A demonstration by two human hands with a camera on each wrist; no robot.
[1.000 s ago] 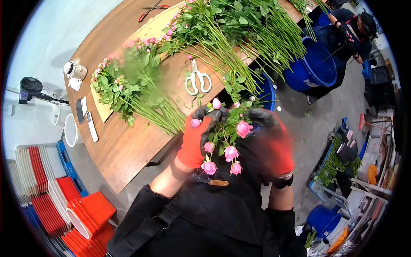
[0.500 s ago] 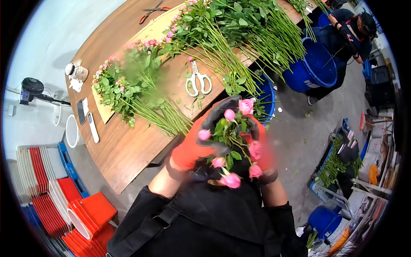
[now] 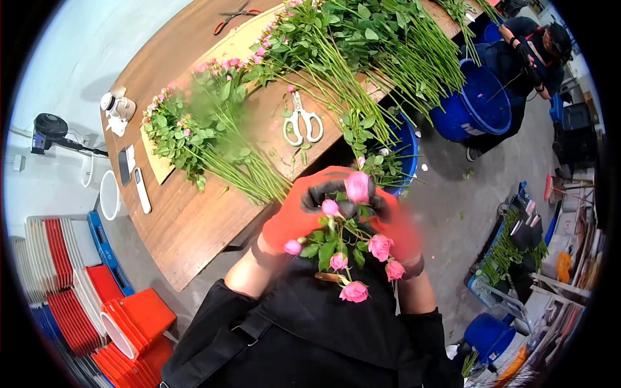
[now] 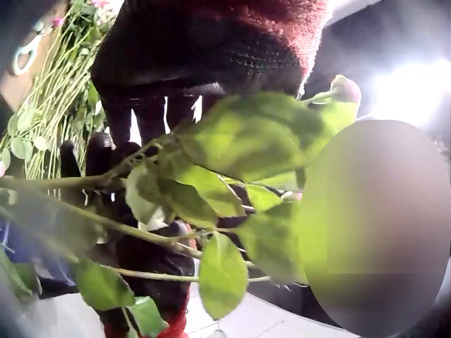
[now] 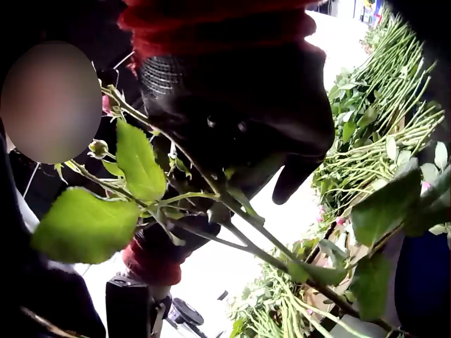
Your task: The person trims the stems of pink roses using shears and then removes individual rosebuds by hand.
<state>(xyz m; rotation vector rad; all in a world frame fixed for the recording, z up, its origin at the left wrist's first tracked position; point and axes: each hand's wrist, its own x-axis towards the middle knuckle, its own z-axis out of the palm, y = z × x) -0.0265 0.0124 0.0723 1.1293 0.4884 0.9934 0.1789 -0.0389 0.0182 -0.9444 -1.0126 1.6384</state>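
Observation:
A branching spray of pink roses [image 3: 354, 292] hangs blossoms-down in front of my apron in the head view. My left hand [image 3: 301, 213], in a red and black glove, holds it from the left with bent fingers. From the right, my right hand [image 3: 391, 226], gloved alike, grips the spray close to the left fingers. One large pink bloom [image 3: 357, 187] stands up between the hands. Green leaves [image 4: 222, 274] and stems cross in front of the gloves in the left wrist view. In the right wrist view, a thorny stem [image 5: 268, 239] runs past the right palm.
On the wooden table [image 3: 187, 252] lie bundles of cut roses [image 3: 207, 142], white-handled scissors [image 3: 303, 126] and red-handled pliers [image 3: 226, 24]. A blue bucket [image 3: 407, 152] stands beside its edge. Another person [image 3: 533, 48] works beyond a second blue bucket [image 3: 479, 107]. Red crates [image 3: 139, 313] are stacked at left.
My right hand has come in from the right to join the left at the spray. The spray has been turned, and its blossoms have spread lower and wider.

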